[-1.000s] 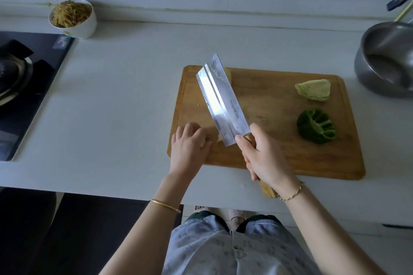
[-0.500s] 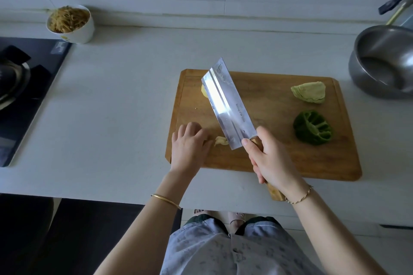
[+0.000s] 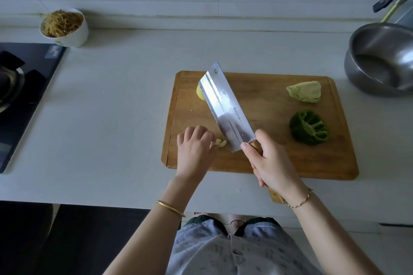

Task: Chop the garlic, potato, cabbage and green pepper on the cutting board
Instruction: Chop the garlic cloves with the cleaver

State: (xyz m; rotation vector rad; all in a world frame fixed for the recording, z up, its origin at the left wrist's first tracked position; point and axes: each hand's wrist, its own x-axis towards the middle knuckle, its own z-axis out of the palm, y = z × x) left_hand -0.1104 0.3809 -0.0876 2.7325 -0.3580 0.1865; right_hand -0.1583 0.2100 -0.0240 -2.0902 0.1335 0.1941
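Note:
A wooden cutting board (image 3: 268, 163) lies on the white counter. My right hand (image 3: 270, 161) grips the wooden handle of a broad cleaver (image 3: 225, 109), whose blade slants up-left over the board. My left hand (image 3: 194, 149) rests with curled fingers at the board's near-left edge and holds a pale garlic clove (image 3: 220, 142) next to the blade's heel. A yellow potato piece (image 3: 200, 92) peeks out behind the blade tip. A cabbage wedge (image 3: 305, 91) sits at the board's far right, with a hollowed green pepper (image 3: 309, 127) just in front of it.
A white bowl of noodles (image 3: 64, 27) stands by the back wall. A black gas hob (image 3: 26, 87) fills the left side. A steel pot (image 3: 382, 60) sits at the right edge, with a utensil handle (image 3: 393, 0) above it. The counter's front edge runs below my wrists.
The cleaver has shifted slightly to the right and uncovered the garlic clove by my left fingers. Both hands stay in nearly the same place.

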